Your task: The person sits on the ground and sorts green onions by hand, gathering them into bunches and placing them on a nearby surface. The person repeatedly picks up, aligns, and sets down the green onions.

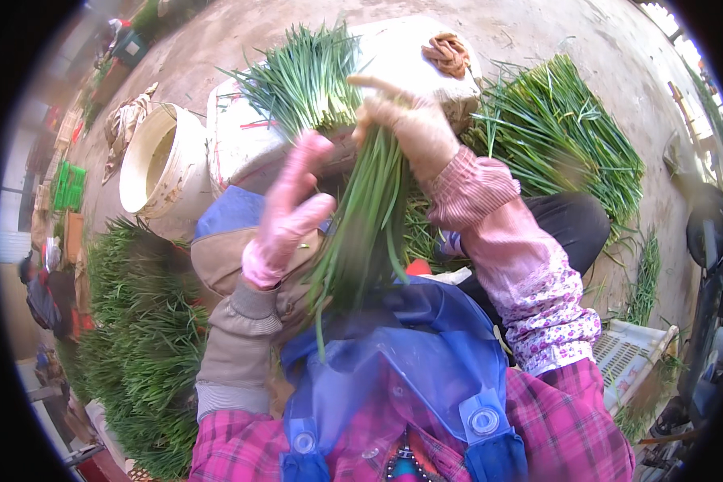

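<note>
My right hand, blurred, grips a bundle of long green stalks, probably garlic chives, by its upper end; the leaves hang down over my blue apron. In a pink glove, my left hand is beside the bundle with its fingers apart, holding nothing. Beyond both hands, a trimmed pile of the same greens lies on a white wrapped block. A brown twisted cloth or cord rests at the block's right end.
A large heap of greens stands on my left and another pile at the far right. A white bucket tilts beside the block. A white plastic crate sits at the right. Farther left is a green crate.
</note>
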`<state>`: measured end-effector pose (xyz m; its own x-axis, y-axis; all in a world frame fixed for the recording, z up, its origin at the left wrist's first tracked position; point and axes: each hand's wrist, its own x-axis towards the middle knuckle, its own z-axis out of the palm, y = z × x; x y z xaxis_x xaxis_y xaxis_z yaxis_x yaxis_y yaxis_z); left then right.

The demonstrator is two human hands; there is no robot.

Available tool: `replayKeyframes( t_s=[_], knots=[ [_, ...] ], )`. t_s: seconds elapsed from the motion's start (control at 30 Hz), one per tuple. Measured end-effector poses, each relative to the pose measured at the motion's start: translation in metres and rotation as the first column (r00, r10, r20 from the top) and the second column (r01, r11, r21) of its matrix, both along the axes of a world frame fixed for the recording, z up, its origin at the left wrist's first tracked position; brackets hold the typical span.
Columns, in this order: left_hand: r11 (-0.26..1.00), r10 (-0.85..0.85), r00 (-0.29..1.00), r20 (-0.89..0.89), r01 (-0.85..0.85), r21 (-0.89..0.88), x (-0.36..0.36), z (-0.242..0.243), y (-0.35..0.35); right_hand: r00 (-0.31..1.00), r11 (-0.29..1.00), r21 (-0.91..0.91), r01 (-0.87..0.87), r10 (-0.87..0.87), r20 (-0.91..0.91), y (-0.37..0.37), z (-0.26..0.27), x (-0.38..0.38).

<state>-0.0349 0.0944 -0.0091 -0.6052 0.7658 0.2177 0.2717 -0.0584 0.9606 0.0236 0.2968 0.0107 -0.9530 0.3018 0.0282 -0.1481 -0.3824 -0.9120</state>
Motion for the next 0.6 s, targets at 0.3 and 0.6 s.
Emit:
replayKeyframes(
  t_s=[0.3, 0.6],
  knots=[
    [0.934, -0.349, 0.408, 0.843, 0.229, 0.276, 0.041, 0.020, -0.009, 0.609, 0.394, 0.532, 0.750, -0.097, -0.787, -0.054, 0.018, 0.003],
    [0.963, -0.248, 0.078, 0.966, -0.093, 0.254, 0.074, 0.026, -0.061, 0.719, 0.651, 0.759, -0.002, 0.528, -0.451, -0.148, -0.044, 0.060]
  ],
)
